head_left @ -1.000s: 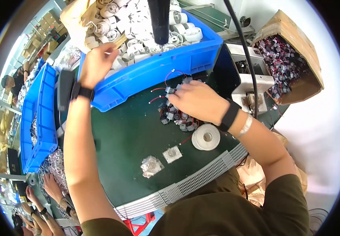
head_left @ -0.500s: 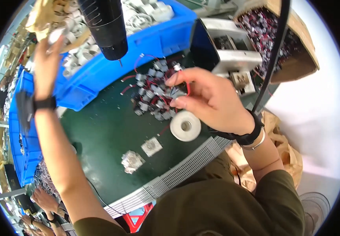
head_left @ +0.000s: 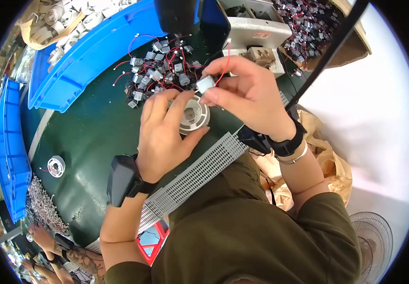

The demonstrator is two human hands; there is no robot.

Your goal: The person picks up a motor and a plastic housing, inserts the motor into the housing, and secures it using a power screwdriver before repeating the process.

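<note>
My right hand (head_left: 254, 97) pinches a small silvery motor (head_left: 205, 84) between thumb and fingers, with a red wire (head_left: 227, 59) rising from it. Just below the motor is a round white plastic housing (head_left: 204, 115) with a recessed centre. My left hand (head_left: 159, 130) curls around this housing, thumb at its near edge and fingers at its far left, partly covering it. The motor hangs close over the housing's far rim; whether they touch I cannot tell. Beyond both hands lies a pile of small motors with red wires (head_left: 159, 71) on the green table.
Blue bins (head_left: 79, 61) with white rings stand at far left. A black cylindrical tool (head_left: 178, 16) hangs overhead. At the far right are a grey metal fixture (head_left: 256, 28) and a carton (head_left: 351, 47) of motors. Another white housing (head_left: 56, 166) lies left. Co-workers' hands (head_left: 43, 236) show lower left.
My left hand has come back from the bin of white rings to the housing on the table. My right hand has lifted a motor away from the pile. The view has shifted.
</note>
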